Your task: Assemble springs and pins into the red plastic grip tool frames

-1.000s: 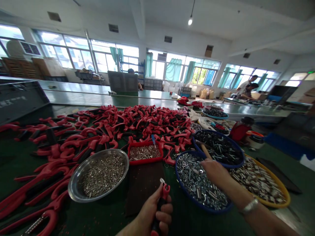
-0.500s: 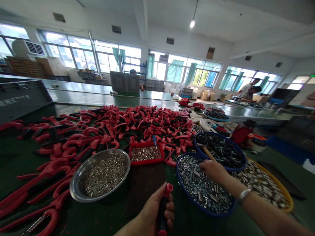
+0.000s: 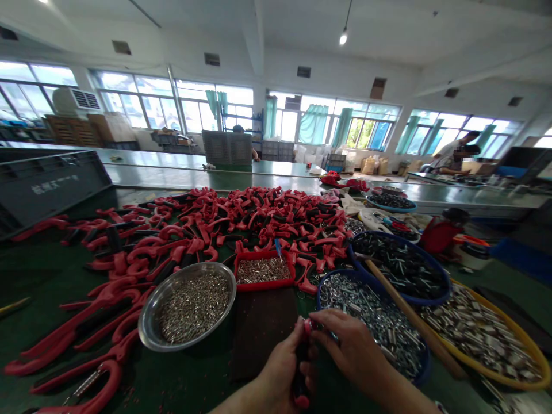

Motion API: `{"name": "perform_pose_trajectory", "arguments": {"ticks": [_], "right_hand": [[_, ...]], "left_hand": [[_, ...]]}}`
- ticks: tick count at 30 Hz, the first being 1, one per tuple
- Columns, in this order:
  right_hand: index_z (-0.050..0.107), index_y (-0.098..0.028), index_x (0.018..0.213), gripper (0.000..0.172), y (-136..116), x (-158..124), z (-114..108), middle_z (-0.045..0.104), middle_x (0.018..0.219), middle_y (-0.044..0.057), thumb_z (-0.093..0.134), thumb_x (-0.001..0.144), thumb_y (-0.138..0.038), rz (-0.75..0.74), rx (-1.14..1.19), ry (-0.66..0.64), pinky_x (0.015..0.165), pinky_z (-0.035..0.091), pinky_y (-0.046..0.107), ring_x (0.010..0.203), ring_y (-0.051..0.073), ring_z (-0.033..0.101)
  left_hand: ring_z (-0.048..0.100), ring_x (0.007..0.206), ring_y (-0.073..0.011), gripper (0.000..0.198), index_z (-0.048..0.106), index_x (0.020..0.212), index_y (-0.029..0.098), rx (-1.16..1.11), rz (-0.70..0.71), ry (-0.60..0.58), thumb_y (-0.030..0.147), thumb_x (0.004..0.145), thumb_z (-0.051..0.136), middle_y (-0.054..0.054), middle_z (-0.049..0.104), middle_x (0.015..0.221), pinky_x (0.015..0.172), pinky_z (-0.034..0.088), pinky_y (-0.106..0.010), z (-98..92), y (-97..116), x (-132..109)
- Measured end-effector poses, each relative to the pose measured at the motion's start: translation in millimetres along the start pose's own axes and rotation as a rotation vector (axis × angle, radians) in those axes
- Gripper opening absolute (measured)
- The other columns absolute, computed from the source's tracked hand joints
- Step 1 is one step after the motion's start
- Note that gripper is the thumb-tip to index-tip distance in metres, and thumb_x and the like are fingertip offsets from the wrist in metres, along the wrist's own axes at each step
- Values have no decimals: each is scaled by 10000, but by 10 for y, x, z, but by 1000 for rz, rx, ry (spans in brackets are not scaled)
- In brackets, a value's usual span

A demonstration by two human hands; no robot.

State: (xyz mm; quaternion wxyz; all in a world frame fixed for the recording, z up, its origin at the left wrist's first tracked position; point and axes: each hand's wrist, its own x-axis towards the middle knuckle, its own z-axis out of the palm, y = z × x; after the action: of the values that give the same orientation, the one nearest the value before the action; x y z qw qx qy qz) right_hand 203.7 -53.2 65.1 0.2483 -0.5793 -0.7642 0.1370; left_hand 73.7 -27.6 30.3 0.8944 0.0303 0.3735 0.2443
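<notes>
My left hand (image 3: 280,365) is wrapped round a red-and-black handle (image 3: 301,376), held upright with its red end at the top. Beside that end, my right hand (image 3: 351,345) has thumb and fingers pinched together; a small shiny bit shows at the fingertips, too small to name. Below and right of my right hand sits a blue basket (image 3: 425,374) of springs, rings and other metal parts. A dark pad (image 3: 263,330) lies on the bench just beyond my left hand.
A steel bowl (image 3: 144,333) of small metal pins and a red tray (image 3: 238,275) of pins stand ahead. Red-and-black tool parts (image 3: 259,213) are heaped behind. A wooden shaft (image 3: 414,316) slants across the baskets at right, near a yellow basket (image 3: 541,368). A grey crate (image 3: 56,184) stands left.
My right hand has come out of the blue basket and moved left to the top of the handle. The left hand still grips the handle. The view has shifted slightly.
</notes>
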Motion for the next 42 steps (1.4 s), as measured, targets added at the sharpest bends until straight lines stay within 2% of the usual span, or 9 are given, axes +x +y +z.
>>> {"name": "perform_pose_trajectory", "arguments": {"ticks": [12,14,19,21,27,32,34,39,42], "right_hand": [[632,-205,829,211,67,54,-74,624,799,15,543,804,-395,1,-166,-112,652,416,223,748,139,576],[628,-254,928,212,275,137,-306,638,863,-13,537,806,-402,-12,-314,-189,686,416,198,793,119,587],[589,-99,1005,251,1302,352,-1166,607,977,133,418,892,-245,451,-705,27,789,429,384,909,221,575],[549,-140,1056,248,1707,370,-1392,583,1042,74,504,861,-287,549,-775,46,804,445,415,918,198,566],[571,-151,994,206,2173,375,-1418,597,1003,51,521,854,-293,602,-826,79,765,475,375,865,168,581],[598,-62,997,240,1730,390,-1211,617,976,206,465,841,-187,520,-781,256,762,463,404,904,291,592],[581,-123,1054,278,1330,321,-1018,613,1057,144,501,829,-264,402,-701,295,818,458,355,959,257,577],[614,-269,955,162,162,93,-353,661,959,22,534,816,-288,-195,-17,306,728,526,269,850,171,625],[629,-244,946,175,-235,94,-90,674,915,39,521,815,-198,-337,93,295,718,534,236,833,155,635]], "left_hand": [[290,269,-37,319,560,696,163,225,46,21,477,752,584,89,333,334,297,224,-123,-104,-13,81],[278,278,-22,265,570,747,158,194,39,43,415,735,632,77,431,405,299,224,-129,-137,36,77],[291,329,16,361,583,987,212,81,140,-79,324,672,718,20,609,760,309,202,-131,-231,105,8],[325,344,6,434,591,993,223,129,163,-136,350,613,757,12,601,746,312,197,-137,-250,100,-8],[406,374,-32,243,603,793,164,133,172,-75,378,702,675,-12,596,680,323,243,-148,-217,122,23],[275,332,21,242,556,851,145,-87,145,-38,315,724,673,28,581,705,304,196,-109,-210,202,-53],[265,335,27,237,539,829,137,-153,133,-62,324,741,656,34,560,681,305,183,-94,-192,218,-96],[267,345,29,308,539,818,133,-139,146,-127,408,730,644,36,525,659,307,173,-87,-206,210,-131],[247,346,27,357,547,801,127,-97,155,-201,460,713,639,61,448,572,319,169,-90,-323,188,-127]]}}
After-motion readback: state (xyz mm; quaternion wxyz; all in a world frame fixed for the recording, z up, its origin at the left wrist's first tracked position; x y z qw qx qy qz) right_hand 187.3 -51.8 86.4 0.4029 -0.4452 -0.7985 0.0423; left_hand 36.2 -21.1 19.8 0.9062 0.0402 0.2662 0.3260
